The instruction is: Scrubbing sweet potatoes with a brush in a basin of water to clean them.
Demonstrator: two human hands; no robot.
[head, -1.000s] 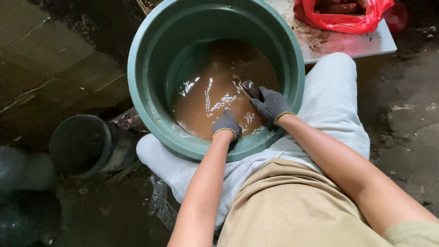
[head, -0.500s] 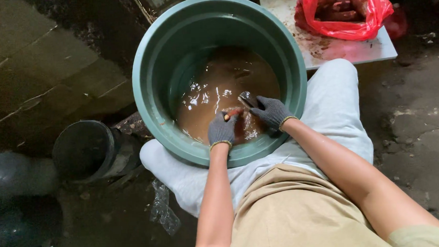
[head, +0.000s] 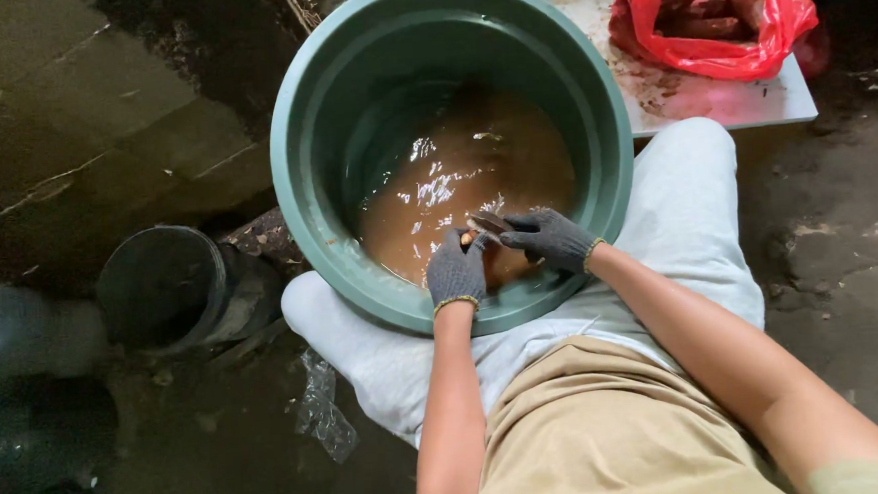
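A big green tub (head: 593,119) sits between my knees, part filled with muddy brown water (head: 456,181). Both my hands wear dark grey knit gloves and are inside the tub at its near side. My left hand (head: 455,268) is closed around a small orange-brown object (head: 469,238), only a bit of which shows. My right hand (head: 549,239) holds a small dark tool (head: 488,221) against that object. What kind of tool it is I cannot tell.
A red plastic bag (head: 712,17) with reddish-brown pieces lies on a white board (head: 732,101) behind the tub, upper right. A dark round pot (head: 166,286) stands left of the tub on the wet, dirty floor. Crumpled clear plastic (head: 323,413) lies by my left knee.
Both hands have lifted slightly out of the brown water and drawn together over the small object. The camera has moved closer to the tub.
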